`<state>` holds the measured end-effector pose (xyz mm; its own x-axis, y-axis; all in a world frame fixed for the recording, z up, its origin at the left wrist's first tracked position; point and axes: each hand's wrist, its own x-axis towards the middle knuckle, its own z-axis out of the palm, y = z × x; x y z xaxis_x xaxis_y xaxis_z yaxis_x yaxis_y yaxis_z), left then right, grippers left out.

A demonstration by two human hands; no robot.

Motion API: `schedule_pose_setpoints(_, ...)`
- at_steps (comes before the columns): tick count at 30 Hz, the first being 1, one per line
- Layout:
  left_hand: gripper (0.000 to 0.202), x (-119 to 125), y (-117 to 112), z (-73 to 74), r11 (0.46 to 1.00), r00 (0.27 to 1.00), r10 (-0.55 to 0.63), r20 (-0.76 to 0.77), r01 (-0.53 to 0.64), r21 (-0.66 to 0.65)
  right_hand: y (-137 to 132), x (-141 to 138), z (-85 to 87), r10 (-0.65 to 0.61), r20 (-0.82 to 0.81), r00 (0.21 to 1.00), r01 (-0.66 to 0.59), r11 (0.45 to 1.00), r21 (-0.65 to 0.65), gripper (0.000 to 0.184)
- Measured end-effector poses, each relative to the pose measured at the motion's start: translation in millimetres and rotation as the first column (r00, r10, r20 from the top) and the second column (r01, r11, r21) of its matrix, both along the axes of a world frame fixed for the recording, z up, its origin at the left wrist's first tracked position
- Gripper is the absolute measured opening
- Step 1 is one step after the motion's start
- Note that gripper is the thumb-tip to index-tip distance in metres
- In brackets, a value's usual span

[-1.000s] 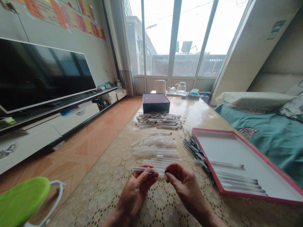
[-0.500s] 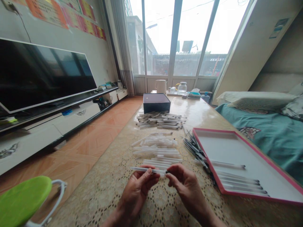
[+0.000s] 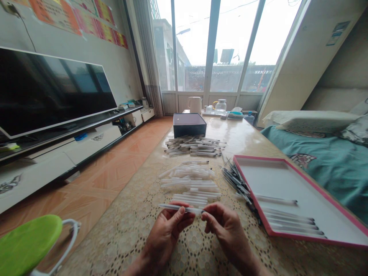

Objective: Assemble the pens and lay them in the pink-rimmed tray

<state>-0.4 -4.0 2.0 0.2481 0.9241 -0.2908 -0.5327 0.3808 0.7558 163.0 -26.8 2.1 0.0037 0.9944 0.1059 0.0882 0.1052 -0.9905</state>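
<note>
My left hand (image 3: pixel 169 226) is closed around a clear pen (image 3: pixel 166 207), held level over the table with its pale end pointing left. At the pen's right end, my right hand (image 3: pixel 222 224) pinches the dark tip between thumb and forefinger. Just beyond my hands lie rows of white translucent pen barrels (image 3: pixel 189 197). A bundle of dark, thin refills (image 3: pixel 237 182) rests right of them, against the shallow pink-rimmed box lid (image 3: pixel 266 226). Inside that lid are several pens with dark ends (image 3: pixel 290 222).
A heap of dark-ended pens (image 3: pixel 195 147) lies farther back, in front of a dark box (image 3: pixel 189 130). At the table's far end are a kettle (image 3: pixel 194 104) and a glass pitcher (image 3: pixel 220 105). A green stool (image 3: pixel 31 243) stands at the lower left.
The dark piece at the pen's right end shows less between my right fingertips than before. Both hands stay in nearly the same place.
</note>
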Motion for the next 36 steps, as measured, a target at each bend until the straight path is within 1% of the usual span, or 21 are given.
schedule_pose_setpoints(2, 0.009, -0.1, 0.0, -0.4, 1.000, 1.000, -0.012, 0.000, 0.012, 0.012, 0.2, 0.2, -1.1, 0.004, 0.037, 0.999, -0.005, 1.000, 0.012, 0.026)
schedule_pose_setpoints(4, 0.009, 0.1, -0.1, -0.2, 1.000, 1.000, -0.022, -0.002, 0.022, 0.020, 0.5, 0.4, -4.1, 0.006, 0.110, 0.994, -0.010, 0.999, 0.034, 0.028)
schedule_pose_setpoints(7, 0.011, 0.8, -1.0, 0.4, 0.999, 0.999, -0.034, -0.010, 0.035, 0.035, 0.5, 0.2, -10.8, 0.016, 0.214, 0.977, -0.027, 0.998, 0.052, 0.036)
schedule_pose_setpoints(10, 0.013, 1.1, -1.7, 0.5, 0.999, 0.999, -0.034, -0.007, 0.035, 0.032, 0.0, -0.2, -14.6, -0.004, 0.274, 0.962, -0.014, 0.998, 0.063, 0.044)
schedule_pose_setpoints(12, 0.014, 0.8, -1.2, 0.1, 0.999, 1.000, -0.028, 0.001, 0.028, 0.018, -0.2, 0.3, -13.6, -0.010, 0.304, 0.953, -0.014, 0.997, 0.074, 0.045)
schedule_pose_setpoints(17, 0.014, -0.2, 1.5, -1.1, 1.000, 1.000, -0.020, 0.016, 0.020, 0.009, -0.5, 2.3, -8.5, 0.040, 0.314, 0.948, -0.069, 0.994, 0.080, 0.031)
schedule_pose_setpoints(19, 0.013, -0.1, 1.5, -1.7, 0.999, 0.999, -0.040, 0.023, 0.039, 0.024, -0.5, 2.4, -8.9, 0.042, 0.333, 0.942, -0.076, 0.993, 0.088, 0.034)
schedule_pose_setpoints(22, 0.013, 0.4, 1.0, -2.4, 0.998, 0.998, -0.055, 0.026, 0.054, 0.027, -0.7, 2.2, -10.6, 0.045, 0.366, 0.929, -0.078, 0.994, 0.077, 0.043)
schedule_pose_setpoints(25, 0.014, 0.5, 0.9, -2.5, 0.999, 0.999, -0.034, 0.016, 0.033, 0.016, -0.8, 2.3, -11.2, 0.033, 0.364, 0.931, -0.062, 0.996, 0.069, 0.038)
schedule_pose_setpoints(28, 0.012, 0.4, 1.2, -2.5, 0.999, 0.999, -0.030, 0.015, 0.030, 0.018, -0.7, 3.0, -11.0, 0.036, 0.372, 0.927, -0.073, 0.994, 0.084, 0.033)
schedule_pose_setpoints(31, 0.010, 0.3, 1.1, -3.3, 0.998, 0.998, -0.055, 0.026, 0.054, 0.029, -0.6, 3.7, -11.0, 0.065, 0.393, 0.917, -0.107, 0.991, 0.086, 0.041)
schedule_pose_setpoints(33, 0.010, 0.1, 1.2, -4.3, 0.998, 0.998, -0.059, 0.029, 0.059, 0.030, -0.5, 3.8, -11.3, 0.067, 0.394, 0.917, -0.107, 0.991, 0.081, 0.044)
schedule_pose_setpoints(36, 0.011, -0.1, 1.7, -5.4, 0.998, 0.998, -0.054, 0.029, 0.053, 0.032, -0.5, 3.2, -12.0, 0.028, 0.390, 0.920, -0.069, 0.994, 0.090, 0.034)
